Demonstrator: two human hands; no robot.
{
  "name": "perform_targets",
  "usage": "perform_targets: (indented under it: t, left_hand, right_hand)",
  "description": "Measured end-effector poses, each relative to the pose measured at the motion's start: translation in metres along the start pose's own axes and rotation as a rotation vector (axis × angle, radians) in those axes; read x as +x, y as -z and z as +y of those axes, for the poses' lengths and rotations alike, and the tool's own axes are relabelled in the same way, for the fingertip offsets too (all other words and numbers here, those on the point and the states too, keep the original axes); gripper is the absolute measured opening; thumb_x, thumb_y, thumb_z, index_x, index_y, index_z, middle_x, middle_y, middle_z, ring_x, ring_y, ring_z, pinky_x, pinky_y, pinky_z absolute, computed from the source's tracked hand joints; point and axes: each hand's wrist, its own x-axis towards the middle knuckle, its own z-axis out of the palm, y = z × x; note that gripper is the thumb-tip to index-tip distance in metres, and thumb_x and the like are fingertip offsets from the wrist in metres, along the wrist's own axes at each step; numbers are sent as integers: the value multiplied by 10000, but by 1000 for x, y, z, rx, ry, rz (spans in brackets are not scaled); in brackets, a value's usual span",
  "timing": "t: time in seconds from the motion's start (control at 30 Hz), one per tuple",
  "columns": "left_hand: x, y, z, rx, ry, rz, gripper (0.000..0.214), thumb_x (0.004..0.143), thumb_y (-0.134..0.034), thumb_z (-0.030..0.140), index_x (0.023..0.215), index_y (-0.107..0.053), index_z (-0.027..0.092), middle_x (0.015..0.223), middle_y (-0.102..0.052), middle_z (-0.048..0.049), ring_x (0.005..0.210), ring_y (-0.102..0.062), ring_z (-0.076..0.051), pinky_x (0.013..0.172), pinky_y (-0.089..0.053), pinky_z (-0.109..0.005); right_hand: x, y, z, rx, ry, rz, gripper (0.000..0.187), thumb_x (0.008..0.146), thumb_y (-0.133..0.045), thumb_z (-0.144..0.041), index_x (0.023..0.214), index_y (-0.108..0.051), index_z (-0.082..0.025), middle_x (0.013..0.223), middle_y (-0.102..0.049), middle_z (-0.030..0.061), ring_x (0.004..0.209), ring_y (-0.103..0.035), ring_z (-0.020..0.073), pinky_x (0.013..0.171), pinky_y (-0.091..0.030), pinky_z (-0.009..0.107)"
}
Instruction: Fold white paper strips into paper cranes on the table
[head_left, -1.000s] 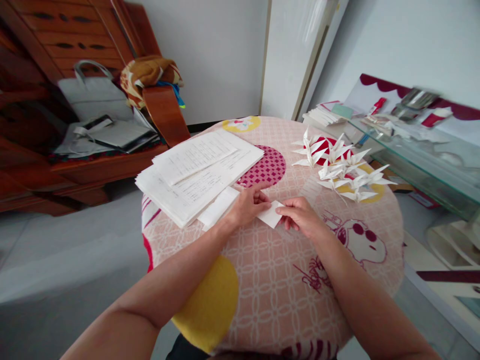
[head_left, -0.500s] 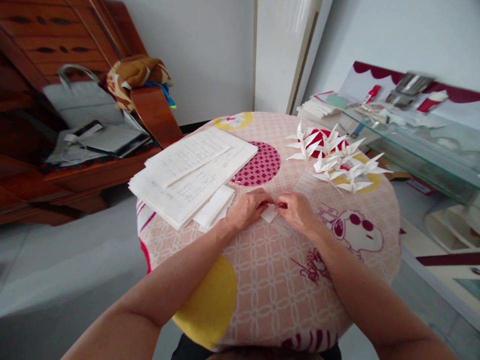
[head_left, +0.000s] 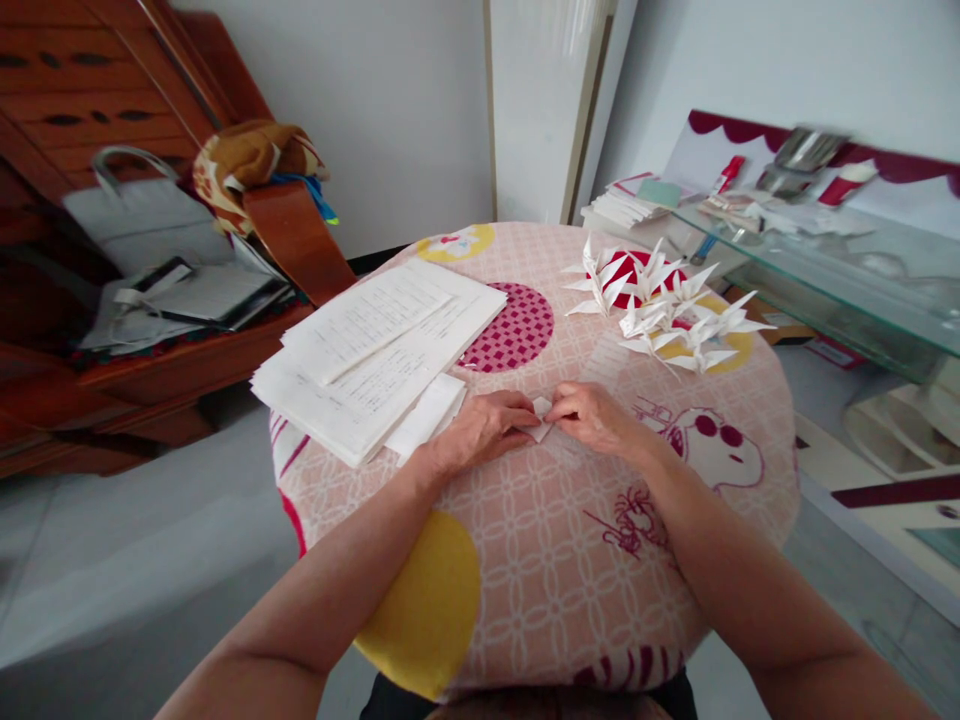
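Observation:
Between my hands, low over the middle of the table, is a small folded piece of white paper (head_left: 541, 422). My left hand (head_left: 491, 428) grips its left side with bent fingers. At the right edge, the fingertips of my right hand (head_left: 592, 413) pinch the same paper. Several white paper cranes (head_left: 660, 300) are grouped at the back right of the table. Left of my left hand lie loose white paper pieces (head_left: 426, 415), partly under a stack of printed sheets (head_left: 375, 350).
A patterned pink cloth (head_left: 540, 560) covers the round table. To the right stands a glass-topped shelf (head_left: 825, 290) bearing papers, a metal pot (head_left: 810, 150) and a red marker (head_left: 729, 175). A wooden bench (head_left: 187, 370) at the left holds a grey bag (head_left: 142, 215).
The paper has turned and now shows a pointed, diamond-like outline. My left fingers have shifted down along its left side. The view has swung slightly to the right.

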Motion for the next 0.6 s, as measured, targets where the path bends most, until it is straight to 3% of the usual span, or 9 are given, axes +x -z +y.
perform_targets:
  t: [0.13,0.3,0.6]
  left_hand:
    - [0,-2,-3,-6,-54,26,217,968,-581,300,990,-778,211,1063,-727,-117,973,-668,-211,879,-490,-315]
    - [2,-2,-1,-43,-20,47,259,981,-552,320,936,-777,199,1015,-739,-111,939,-677,-203,850,-491,-303]
    - [12,-11,-1,-92,262,187,110,851,-631,181,831,-738,164,826,-712,-54,719,-611,-146,647,-429,-246]
  right_hand:
    - [-3,6,2,33,58,-39,304,830,-596,-17,876,-828,-208,846,-651,42,756,-597,142,719,-426,269]
    - [-5,11,0,77,78,-78,280,851,-594,-45,826,-820,-209,870,-658,47,791,-607,154,741,-432,283]
    - [-8,15,-1,67,114,-133,285,878,-554,-52,789,-789,-186,856,-612,30,768,-581,136,726,-409,275]
